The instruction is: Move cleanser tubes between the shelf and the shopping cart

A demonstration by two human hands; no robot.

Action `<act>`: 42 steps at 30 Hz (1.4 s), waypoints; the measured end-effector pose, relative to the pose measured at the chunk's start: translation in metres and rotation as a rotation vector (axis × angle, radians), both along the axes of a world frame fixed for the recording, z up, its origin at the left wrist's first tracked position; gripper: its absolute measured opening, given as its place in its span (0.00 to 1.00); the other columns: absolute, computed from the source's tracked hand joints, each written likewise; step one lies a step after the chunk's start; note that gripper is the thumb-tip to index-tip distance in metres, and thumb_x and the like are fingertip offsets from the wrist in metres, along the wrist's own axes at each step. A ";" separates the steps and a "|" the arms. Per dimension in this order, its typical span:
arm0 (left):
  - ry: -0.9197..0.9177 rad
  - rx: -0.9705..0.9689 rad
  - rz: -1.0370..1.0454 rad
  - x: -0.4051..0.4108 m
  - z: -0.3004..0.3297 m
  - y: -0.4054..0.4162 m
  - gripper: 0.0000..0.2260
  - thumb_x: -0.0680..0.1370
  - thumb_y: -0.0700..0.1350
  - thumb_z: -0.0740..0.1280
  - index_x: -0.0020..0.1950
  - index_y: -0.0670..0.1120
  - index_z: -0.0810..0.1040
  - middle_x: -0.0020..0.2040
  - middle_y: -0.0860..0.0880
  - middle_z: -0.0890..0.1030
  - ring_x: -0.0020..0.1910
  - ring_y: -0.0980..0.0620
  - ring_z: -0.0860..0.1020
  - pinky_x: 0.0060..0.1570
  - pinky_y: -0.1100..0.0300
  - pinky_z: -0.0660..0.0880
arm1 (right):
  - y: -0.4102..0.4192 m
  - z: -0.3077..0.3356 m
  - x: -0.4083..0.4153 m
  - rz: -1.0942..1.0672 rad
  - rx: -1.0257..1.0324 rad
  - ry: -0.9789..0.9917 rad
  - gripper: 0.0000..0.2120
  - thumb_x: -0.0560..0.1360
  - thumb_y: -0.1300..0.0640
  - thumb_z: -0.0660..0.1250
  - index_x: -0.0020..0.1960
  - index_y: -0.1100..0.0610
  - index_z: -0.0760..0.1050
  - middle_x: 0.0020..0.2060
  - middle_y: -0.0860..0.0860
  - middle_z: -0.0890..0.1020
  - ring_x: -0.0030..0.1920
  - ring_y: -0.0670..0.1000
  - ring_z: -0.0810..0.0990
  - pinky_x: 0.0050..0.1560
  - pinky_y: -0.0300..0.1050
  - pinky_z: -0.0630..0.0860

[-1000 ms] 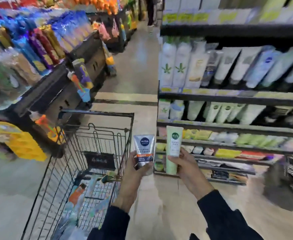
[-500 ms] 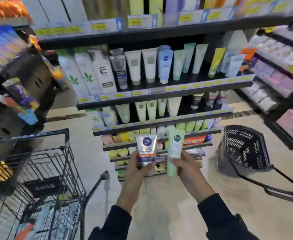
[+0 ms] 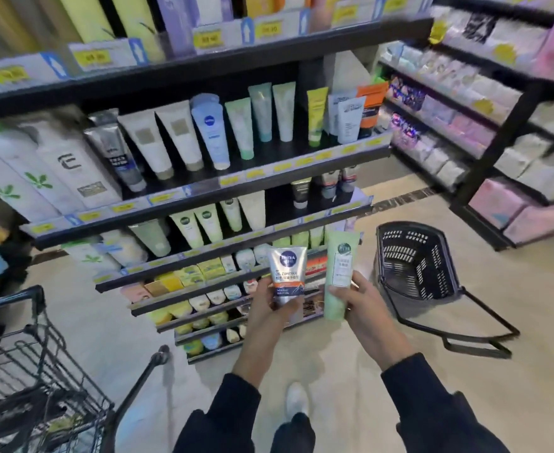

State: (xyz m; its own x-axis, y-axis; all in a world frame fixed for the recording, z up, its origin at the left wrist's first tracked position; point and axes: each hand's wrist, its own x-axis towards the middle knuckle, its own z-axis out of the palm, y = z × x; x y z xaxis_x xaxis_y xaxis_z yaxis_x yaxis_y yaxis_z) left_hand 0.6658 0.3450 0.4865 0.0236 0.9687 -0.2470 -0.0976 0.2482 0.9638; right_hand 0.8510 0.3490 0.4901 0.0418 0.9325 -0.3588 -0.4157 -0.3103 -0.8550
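Note:
My left hand [image 3: 270, 304] grips a silver and blue cleanser tube with an orange band [image 3: 287, 271], held upright in front of the lower shelves. Beside it, my right hand [image 3: 364, 305] holds a pale green cleanser tube [image 3: 339, 273], also upright. The two tubes are close together but apart. The shelf unit [image 3: 203, 188] stands ahead, its black tiers lined with several cleanser tubes. The black wire shopping cart [image 3: 37, 364] sits at the lower left, apart from both hands.
A black plastic hand basket [image 3: 413, 266] with its handle down lies on the floor to the right. Another shelf unit [image 3: 498, 132] with pink and white packs stands at the far right. My shoe [image 3: 297, 398] shows on the beige floor below.
The view has swung right, from the cart toward the shelf. The cart has slid to the lower left. Both hands still hold their tubes upright, now closer to the shelf.

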 end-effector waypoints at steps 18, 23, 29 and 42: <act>-0.102 -0.043 -0.055 0.147 -0.025 0.177 0.20 0.77 0.35 0.74 0.66 0.47 0.75 0.57 0.50 0.86 0.57 0.51 0.84 0.52 0.60 0.80 | 0.134 0.003 0.150 -0.057 -0.045 -0.156 0.18 0.75 0.69 0.70 0.64 0.58 0.78 0.50 0.60 0.86 0.49 0.61 0.84 0.58 0.62 0.78; -0.027 -0.094 -0.006 0.171 -0.040 0.216 0.19 0.76 0.39 0.75 0.64 0.51 0.75 0.57 0.51 0.85 0.57 0.52 0.83 0.60 0.52 0.80 | 0.174 -0.003 0.174 -0.010 -0.063 -0.147 0.20 0.76 0.69 0.70 0.66 0.58 0.78 0.52 0.60 0.87 0.48 0.59 0.86 0.51 0.55 0.82; 0.014 -0.044 0.065 0.190 -0.050 0.244 0.19 0.77 0.39 0.75 0.66 0.44 0.76 0.56 0.48 0.85 0.55 0.52 0.84 0.55 0.59 0.80 | 0.225 -0.018 0.198 0.069 -0.089 -0.121 0.19 0.77 0.71 0.68 0.66 0.60 0.77 0.47 0.55 0.87 0.45 0.54 0.85 0.41 0.50 0.82; 0.337 -0.104 0.291 0.221 -0.075 0.334 0.24 0.73 0.39 0.78 0.67 0.42 0.75 0.61 0.44 0.84 0.60 0.47 0.83 0.65 0.47 0.77 | 0.280 -0.051 0.231 0.295 -0.101 -0.148 0.19 0.78 0.66 0.70 0.67 0.53 0.76 0.59 0.60 0.85 0.60 0.65 0.83 0.60 0.62 0.80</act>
